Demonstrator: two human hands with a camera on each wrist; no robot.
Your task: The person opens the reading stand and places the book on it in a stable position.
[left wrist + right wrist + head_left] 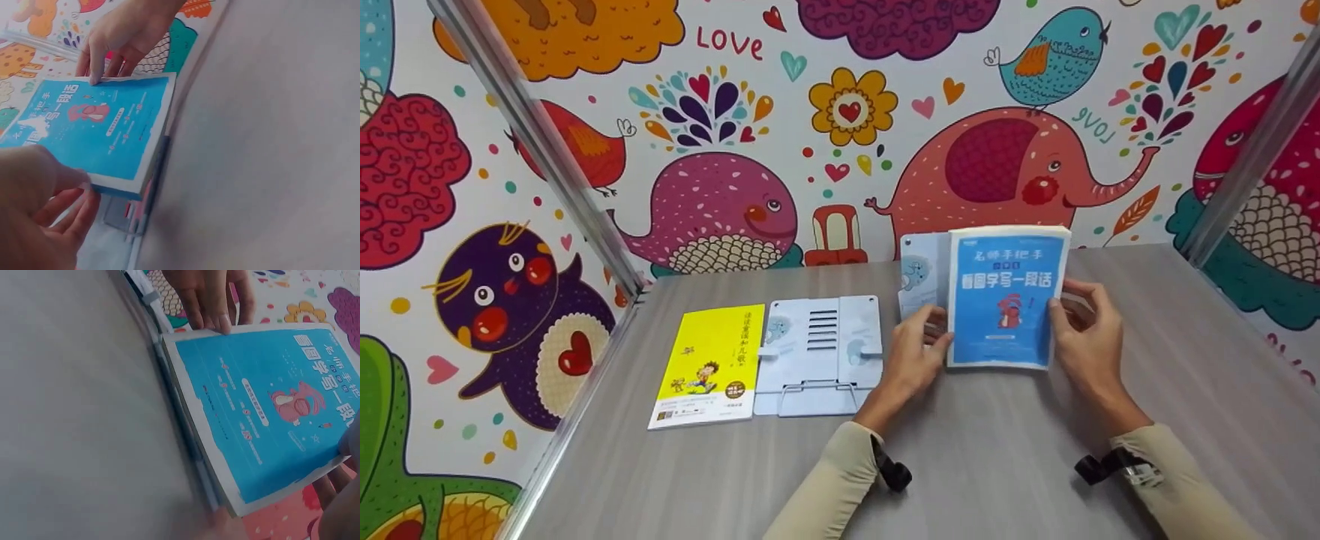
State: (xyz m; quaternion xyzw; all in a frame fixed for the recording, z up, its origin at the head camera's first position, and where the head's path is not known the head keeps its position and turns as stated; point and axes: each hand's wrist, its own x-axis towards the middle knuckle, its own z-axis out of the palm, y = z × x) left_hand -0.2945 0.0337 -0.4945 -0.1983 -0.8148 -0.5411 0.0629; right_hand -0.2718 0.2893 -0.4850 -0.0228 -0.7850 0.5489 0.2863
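A thick blue book with white borders and a pink cartoon figure is tilted up, its cover facing me. My left hand holds its lower left edge, and the thumb lies on the cover side in the left wrist view. Along the right edge, my right hand grips the book with the thumb in front and fingers behind. Behind the book, a pale book stand with an elephant print shows only its left part; the rest is hidden.
To the left, another pale book stand with slots and a wire ledge lies on the grey table. Beside it lies a yellow book. A wall with cartoon animals rises behind, with metal posts at the sides.
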